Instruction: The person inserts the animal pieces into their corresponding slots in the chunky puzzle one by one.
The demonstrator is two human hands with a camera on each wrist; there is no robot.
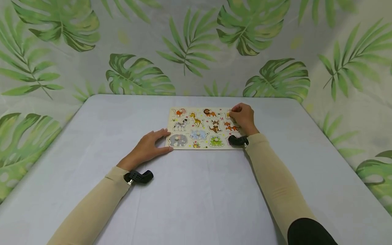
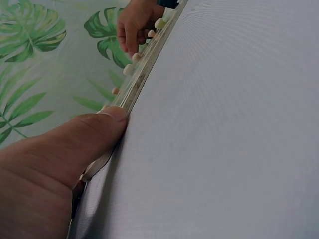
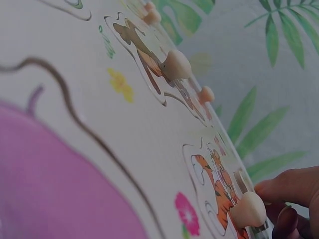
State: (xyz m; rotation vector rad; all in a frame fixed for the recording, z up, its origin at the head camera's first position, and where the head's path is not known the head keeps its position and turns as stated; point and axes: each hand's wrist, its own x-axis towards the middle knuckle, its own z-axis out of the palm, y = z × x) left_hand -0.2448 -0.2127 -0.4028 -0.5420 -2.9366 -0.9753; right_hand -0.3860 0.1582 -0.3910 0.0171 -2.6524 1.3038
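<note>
Wooden, pale and flat: an animal peg puzzle (image 1: 204, 128), lying on the grey table (image 1: 196, 190) between the two hands. Printed with a lion, giraffe, zebra, grey elephant, blue hippo and green frog, each piece topped by a small rounded wooden knob (image 3: 175, 64). Left hand (image 1: 150, 147) resting flat, fingers relaxed and extended, thumb (image 2: 94, 132) pressed against the board's near left edge. Right hand (image 1: 243, 117) curled over the far right corner, fingertips (image 3: 289, 186) bunched just beside a knob; pinching that piece or merely touching it, could not tell. Orange tiger piece (image 3: 217, 186) seated just below those fingertips.
</note>
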